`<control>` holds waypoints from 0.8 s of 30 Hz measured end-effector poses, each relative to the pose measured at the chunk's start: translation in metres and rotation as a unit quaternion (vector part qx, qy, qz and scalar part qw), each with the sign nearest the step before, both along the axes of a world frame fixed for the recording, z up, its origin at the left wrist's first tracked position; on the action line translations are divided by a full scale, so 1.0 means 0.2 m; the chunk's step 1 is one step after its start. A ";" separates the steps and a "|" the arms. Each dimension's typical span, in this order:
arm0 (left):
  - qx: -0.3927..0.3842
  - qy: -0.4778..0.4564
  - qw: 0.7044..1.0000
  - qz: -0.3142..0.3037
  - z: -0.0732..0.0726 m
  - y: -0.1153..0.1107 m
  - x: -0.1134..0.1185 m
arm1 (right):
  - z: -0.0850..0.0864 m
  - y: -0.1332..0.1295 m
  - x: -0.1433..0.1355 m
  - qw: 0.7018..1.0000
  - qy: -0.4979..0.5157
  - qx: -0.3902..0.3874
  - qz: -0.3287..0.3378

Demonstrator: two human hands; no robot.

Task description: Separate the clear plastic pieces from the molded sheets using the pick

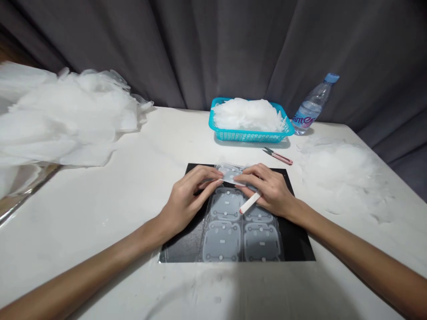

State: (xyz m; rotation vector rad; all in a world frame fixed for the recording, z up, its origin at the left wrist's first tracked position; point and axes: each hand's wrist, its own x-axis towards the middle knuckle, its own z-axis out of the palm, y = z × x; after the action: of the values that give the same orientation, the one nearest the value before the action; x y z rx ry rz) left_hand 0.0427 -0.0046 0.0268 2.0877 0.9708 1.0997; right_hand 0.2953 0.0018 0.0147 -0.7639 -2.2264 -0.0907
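Observation:
A translucent white film piece (228, 173) is pinched along its near edge by my left hand (196, 189), the thumb and fingers closed on it. My right hand (268, 186) touches the same film from the other side. Its curled fingers also hold a slim white stick (250, 203) with a reddish end, which points down and left. Beneath both hands lies a black mat (185, 246), with a clear sheet of rounded-square grey shapes (222, 242) on it. My fingers hide part of the upper shapes.
A blue basket (253, 135) heaped with white pieces (248, 113) stands behind the mat. Pink-handled thread snips (278, 156) lie before it, a water bottle (313, 106) to its right. White sheets (66, 115) are piled at left; thin film scraps (350, 178) lie at right.

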 end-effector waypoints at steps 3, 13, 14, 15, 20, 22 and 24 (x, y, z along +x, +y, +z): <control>0.004 -0.002 1.000 -0.006 0.01 -0.01 0.00 | 0.01 -0.02 0.00 0.999 0.024 0.021 0.013; 0.141 0.014 0.990 -0.027 0.01 -0.04 -0.01 | 0.00 -0.04 0.03 0.995 0.032 0.096 0.000; 0.150 0.014 0.988 -0.027 0.01 -0.04 -0.01 | 0.00 -0.04 0.03 0.995 0.029 0.098 -0.004; 0.158 0.013 0.987 -0.028 0.01 -0.04 -0.01 | 0.00 -0.04 0.03 0.994 0.027 0.102 -0.005; 0.166 0.014 0.986 -0.034 0.01 -0.04 -0.01 | 0.01 -0.04 0.02 0.993 0.029 0.115 0.000; 0.165 0.014 0.986 -0.034 0.01 -0.03 -0.01 | 0.01 -0.04 0.02 0.994 0.030 0.109 0.003; 0.164 0.015 0.986 -0.036 0.01 -0.03 -0.01 | 0.01 -0.04 0.02 0.995 0.035 0.095 0.012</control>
State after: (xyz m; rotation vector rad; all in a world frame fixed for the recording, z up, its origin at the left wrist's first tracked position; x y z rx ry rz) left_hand 0.0413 -0.0115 0.0281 2.3851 0.7617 1.2631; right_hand 0.2992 -0.0053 0.0165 -0.6274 -2.1241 -0.2575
